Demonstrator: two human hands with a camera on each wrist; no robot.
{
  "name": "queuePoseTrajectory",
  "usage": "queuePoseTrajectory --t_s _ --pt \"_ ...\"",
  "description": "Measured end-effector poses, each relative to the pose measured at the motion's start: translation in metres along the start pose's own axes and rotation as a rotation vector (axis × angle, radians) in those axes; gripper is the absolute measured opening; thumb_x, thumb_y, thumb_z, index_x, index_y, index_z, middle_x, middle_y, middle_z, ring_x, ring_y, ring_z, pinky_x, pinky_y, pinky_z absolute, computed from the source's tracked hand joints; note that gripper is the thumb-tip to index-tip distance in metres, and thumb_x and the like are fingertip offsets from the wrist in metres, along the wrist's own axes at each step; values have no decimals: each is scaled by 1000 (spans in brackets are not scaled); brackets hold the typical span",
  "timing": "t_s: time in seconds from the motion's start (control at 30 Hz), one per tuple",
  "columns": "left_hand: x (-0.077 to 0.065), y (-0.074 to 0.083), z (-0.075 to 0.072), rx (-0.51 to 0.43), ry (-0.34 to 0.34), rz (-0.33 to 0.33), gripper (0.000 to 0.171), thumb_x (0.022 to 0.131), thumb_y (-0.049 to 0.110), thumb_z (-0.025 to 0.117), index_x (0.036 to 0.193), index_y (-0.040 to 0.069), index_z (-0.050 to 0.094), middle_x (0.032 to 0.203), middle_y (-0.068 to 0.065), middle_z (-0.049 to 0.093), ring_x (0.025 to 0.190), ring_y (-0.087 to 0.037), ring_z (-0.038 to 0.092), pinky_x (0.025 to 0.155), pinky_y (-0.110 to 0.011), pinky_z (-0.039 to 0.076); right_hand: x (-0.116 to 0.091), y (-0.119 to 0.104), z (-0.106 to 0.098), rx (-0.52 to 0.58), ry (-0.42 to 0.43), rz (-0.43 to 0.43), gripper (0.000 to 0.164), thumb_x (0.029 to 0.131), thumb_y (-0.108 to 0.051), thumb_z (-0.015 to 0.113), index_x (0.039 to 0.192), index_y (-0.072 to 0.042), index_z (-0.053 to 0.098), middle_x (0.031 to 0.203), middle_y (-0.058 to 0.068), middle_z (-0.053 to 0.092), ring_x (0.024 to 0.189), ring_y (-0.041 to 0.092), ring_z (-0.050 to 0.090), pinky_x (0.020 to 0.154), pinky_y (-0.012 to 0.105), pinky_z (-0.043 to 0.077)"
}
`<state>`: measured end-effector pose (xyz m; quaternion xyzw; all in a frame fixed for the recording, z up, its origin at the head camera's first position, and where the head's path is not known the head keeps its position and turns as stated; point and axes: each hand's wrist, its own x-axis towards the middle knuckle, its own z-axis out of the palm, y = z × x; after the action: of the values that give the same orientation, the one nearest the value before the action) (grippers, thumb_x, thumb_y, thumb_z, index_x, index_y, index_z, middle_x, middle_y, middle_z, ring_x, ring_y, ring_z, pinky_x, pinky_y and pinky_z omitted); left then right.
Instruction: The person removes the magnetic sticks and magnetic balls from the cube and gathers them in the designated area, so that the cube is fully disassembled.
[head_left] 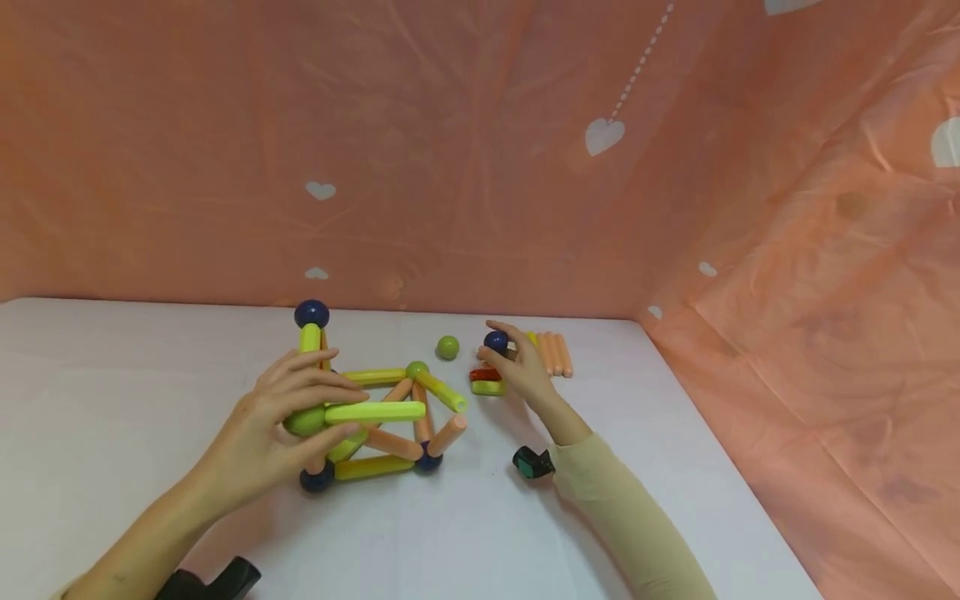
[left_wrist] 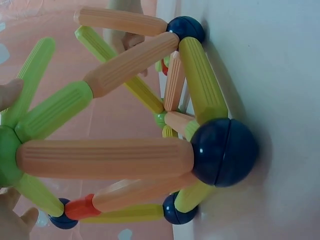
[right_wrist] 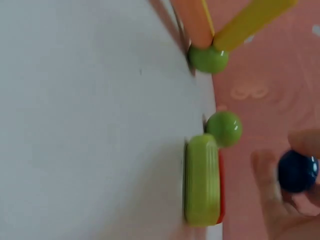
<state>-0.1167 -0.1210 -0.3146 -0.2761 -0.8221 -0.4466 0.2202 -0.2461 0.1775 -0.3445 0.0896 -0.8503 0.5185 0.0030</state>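
Observation:
My left hand [head_left: 258,429] grips a green ball [head_left: 306,421] at an upper joint of a frame built from rods and balls. From that ball a light green rod [head_left: 375,412] points right, over the frame. Dark blue balls [left_wrist: 225,152] form lower corners on the table, joined by yellow and peach rods. Another dark blue ball [head_left: 312,314] tops the far left part. Over at the right, my right hand [head_left: 528,379] pinches a loose dark blue ball [right_wrist: 297,171] between thumb and fingers, raised above the table in the right wrist view.
A loose green ball [head_left: 447,347] lies between the frame and my right hand. Below that hand are a red rod [head_left: 485,375] and a short light green rod [right_wrist: 202,180]. Several peach rods [head_left: 555,354] lie side by side behind it. A peach curtain [head_left: 450,167] hangs beyond the white table [head_left: 450,542].

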Motion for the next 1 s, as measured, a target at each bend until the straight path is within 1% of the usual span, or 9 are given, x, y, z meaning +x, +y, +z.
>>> queuePoseTrajectory --t_s 0.2,0.27,0.33,0.4,0.5,0.57,0.67,0.83,1.0 --pt "-7 -2 -6 38 23 -11 39 70 11 85 104 25 73 117 5 63 132 -9 35 94 -68 33 24 8 4 -64 48 20 45 86 -13 70 127 -5 54 123 18 60 105 30 59 89 36 50" --pt "-9 -2 -8 64 40 -10 42 69 10 85 106 25 72 121 3 60 132 -10 34 93 -67 34 31 10 5 -66 42 57 44 85 -11 71 126 -6 56 125 17 60 109 30 59 90 37 51" --pt "-10 -1 -10 96 59 -11 44 67 9 86 106 26 72 123 3 58 129 -9 36 96 -57 36 37 11 6 -71 25 103 43 85 -11 71 126 -8 57 127 17 59 112 30 58 90 38 52" --pt "-11 -1 -11 119 84 -5 46 65 6 86 105 25 72 122 3 57 122 -8 41 97 -40 36 44 13 8 -95 6 149 43 86 -13 72 126 -11 58 129 15 58 115 30 57 91 38 52" --pt "-13 0 -13 133 115 -5 46 63 4 87 102 22 73 115 5 54 109 -4 44 91 -19 34 51 13 9 -127 -8 190 43 85 -15 72 126 -12 60 130 15 56 118 31 55 96 40 50" --pt "-13 1 -12 127 131 -2 45 62 2 87 101 19 73 109 6 52 101 -2 46 87 -11 33 53 13 10 -149 -10 202 43 85 -15 73 125 -13 61 129 16 57 118 31 54 99 41 47" --pt "-14 4 -12 116 140 -16 44 62 2 87 99 19 73 103 9 51 95 0 47 84 -9 35 55 13 10 -170 -15 194 43 84 -13 73 125 -11 61 127 18 58 117 31 54 100 42 46" --pt "-14 5 -11 103 133 -50 43 64 4 87 100 24 72 98 12 51 86 1 51 79 -9 38 55 14 9 -190 -23 179 45 85 -12 72 128 -11 59 127 19 58 117 31 54 100 41 46" --pt "-14 5 -11 68 123 -68 42 65 3 87 100 20 73 99 11 51 84 2 57 79 -6 43 52 14 8 -189 -24 185 54 85 -12 72 136 -14 54 132 19 56 120 31 54 101 40 46"
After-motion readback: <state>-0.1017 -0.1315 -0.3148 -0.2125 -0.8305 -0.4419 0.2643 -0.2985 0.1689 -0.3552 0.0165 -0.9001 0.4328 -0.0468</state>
